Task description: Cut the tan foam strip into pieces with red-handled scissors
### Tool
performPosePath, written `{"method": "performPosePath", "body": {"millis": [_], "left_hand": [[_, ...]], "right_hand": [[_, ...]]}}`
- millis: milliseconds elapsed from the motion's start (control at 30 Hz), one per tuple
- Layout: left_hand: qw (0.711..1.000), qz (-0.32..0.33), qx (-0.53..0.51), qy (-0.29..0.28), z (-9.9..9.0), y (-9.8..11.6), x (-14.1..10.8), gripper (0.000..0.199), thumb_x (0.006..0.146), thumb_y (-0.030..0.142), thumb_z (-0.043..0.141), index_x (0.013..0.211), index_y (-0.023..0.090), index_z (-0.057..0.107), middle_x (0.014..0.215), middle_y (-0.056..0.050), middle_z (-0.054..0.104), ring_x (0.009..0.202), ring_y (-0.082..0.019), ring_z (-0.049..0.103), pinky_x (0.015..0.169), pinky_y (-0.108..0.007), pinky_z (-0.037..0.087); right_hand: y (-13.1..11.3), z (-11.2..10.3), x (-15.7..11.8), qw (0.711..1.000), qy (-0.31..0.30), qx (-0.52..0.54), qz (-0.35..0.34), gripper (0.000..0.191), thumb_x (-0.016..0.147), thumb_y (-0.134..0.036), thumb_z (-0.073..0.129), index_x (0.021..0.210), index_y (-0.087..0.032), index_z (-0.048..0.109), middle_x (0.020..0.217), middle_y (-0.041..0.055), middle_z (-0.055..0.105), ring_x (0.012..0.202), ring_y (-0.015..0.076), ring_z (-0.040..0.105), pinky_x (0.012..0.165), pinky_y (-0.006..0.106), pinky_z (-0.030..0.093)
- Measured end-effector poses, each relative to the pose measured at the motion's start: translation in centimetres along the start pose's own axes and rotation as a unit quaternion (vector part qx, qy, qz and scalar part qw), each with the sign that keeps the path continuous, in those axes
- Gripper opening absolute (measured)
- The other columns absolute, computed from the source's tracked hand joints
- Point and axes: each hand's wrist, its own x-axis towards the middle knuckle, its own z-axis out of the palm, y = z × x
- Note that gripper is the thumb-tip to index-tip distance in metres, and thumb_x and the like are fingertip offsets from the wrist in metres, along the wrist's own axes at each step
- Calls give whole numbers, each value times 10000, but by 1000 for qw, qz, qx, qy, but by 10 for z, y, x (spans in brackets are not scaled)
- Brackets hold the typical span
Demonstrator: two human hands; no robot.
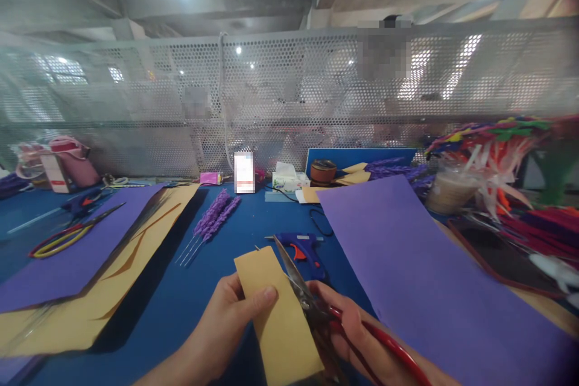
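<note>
My left hand (226, 319) pinches a folded strip of tan paper (283, 332) between thumb and fingers. Red-handled scissors (307, 301) are gripped in my right hand (357, 325), their blades along the strip's right edge. Whether the blades are cutting into the paper I cannot tell. Just beyond the scissors lies a blue glue gun (305, 247) with an orange trigger. Purple flower stems (215, 217) on wires rest on the blue table (181, 307), ahead of my left hand.
Purple sheets (434, 271) spread across the right side. At left, tan paper (67, 332) and a purple sheet lie under yellow-and-red-handled scissors (72, 241). A lit phone (244, 172), tissue pack (289, 180) and brown pot (323, 171) stand before a perforated screen (271, 90). A drink cup (452, 187) stands right.
</note>
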Motion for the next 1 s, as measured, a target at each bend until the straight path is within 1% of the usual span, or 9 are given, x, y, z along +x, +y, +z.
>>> {"method": "performPosePath", "body": {"millis": [67,267,533,633,733,800,867,933,1000], "left_hand": [[1000,-4,-8,-4,0,0,0,254,723,182,588,960,107,639,852,-126,695,737,-250,637,729,-382,462],[999,-2,-26,-19,3,2,-2,246,728,164,579,957,98,641,848,-133,694,734,-249,638,707,-368,471],[997,-5,-75,-34,2,0,0,261,747,138,554,996,100,623,898,-151,682,776,-251,635,735,-388,465],[997,-3,-76,-25,0,-1,2,270,742,138,560,1002,95,619,909,-154,679,781,-254,634,745,-393,462],[998,-6,-67,-19,1,0,4,287,738,148,566,1015,87,611,923,-160,674,789,-259,632,759,-397,456],[997,-18,-62,-35,3,1,5,299,733,150,571,1022,82,606,935,-165,669,810,-264,627,770,-399,452],[996,-31,-59,-59,5,0,4,311,726,148,578,1030,85,602,955,-165,663,836,-269,618,775,-402,449],[995,-35,-52,-77,6,-1,3,326,719,146,585,1040,94,595,972,-160,658,849,-270,613,777,-403,447],[996,-33,-34,-81,5,-2,2,334,723,156,581,1053,103,586,985,-154,654,851,-267,611,781,-398,445]], "right_hand": [[0,0,0,1000,-4,-16,-8,539,773,-577,344,1174,-222,405,759,49,582,808,204,543,735,341,407],[6,6,2,999,2,45,-21,627,715,-645,365,1153,-198,415,694,23,540,568,146,504,571,290,389],[6,2,2,986,38,154,-57,717,651,-710,363,1109,-167,463,706,46,568,542,119,450,508,249,335],[1,-1,2,983,96,145,-59,554,706,-616,436,1045,-185,510,681,24,565,560,122,473,519,246,351],[-5,1,5,981,167,92,-34,331,739,-425,554,987,-206,537,717,9,581,635,137,523,596,265,394],[-7,5,8,985,159,68,-20,309,716,-332,610,989,-205,542,784,19,608,714,162,555,694,307,417],[-7,11,10,989,121,80,-32,340,705,-270,623,1026,-197,539,854,33,627,784,188,571,769,345,416],[-6,16,11,989,93,106,-52,348,726,-229,586,1067,-193,530,889,46,641,806,206,582,765,357,430],[-5,19,11,986,92,126,-66,330,763,-213,519,1092,-198,521,913,58,648,804,217,593,724,357,452]]}}
